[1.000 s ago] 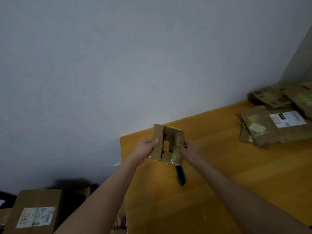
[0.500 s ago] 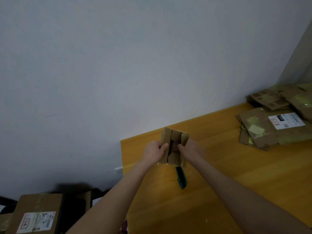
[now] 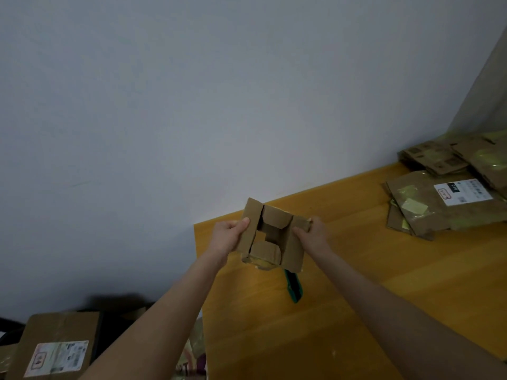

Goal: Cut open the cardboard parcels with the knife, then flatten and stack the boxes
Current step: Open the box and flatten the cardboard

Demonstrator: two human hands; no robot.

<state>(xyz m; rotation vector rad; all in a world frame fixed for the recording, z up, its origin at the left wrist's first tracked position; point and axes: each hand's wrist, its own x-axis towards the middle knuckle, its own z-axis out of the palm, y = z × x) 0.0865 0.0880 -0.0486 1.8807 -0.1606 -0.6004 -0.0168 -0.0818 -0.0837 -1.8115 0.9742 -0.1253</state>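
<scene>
1. Nearest to me, at 7 o'clock and below the table [image 3: 356, 319] edge, lies a labelled parcel [image 3: 57, 349]. It looks taped and uncut, so I judge at least one is left to open. The dark patch beside it may hide more, but I cannot tell.
2. On the table the knife [image 3: 294, 290] lies loose at 5 o'clock from the box, partly under it. Neither hand holds it, so I take the cutting on this box as done.
3. The small box [image 3: 271, 237] is held up over the table's left corner with its open end facing me. The flaps are ajar and it is not yet flat. My left hand [image 3: 227, 237] grips its left wall, thumb in front and fingers curled behind. My right hand [image 3: 312, 234] pinches the right flap. Collapsing it comes next, I reckon.
4. Far off at 2 o'clock sits the pile of flattened boxes [image 3: 444, 204], well apart from the hands. That share is finished, and this box belongs there.
</scene>
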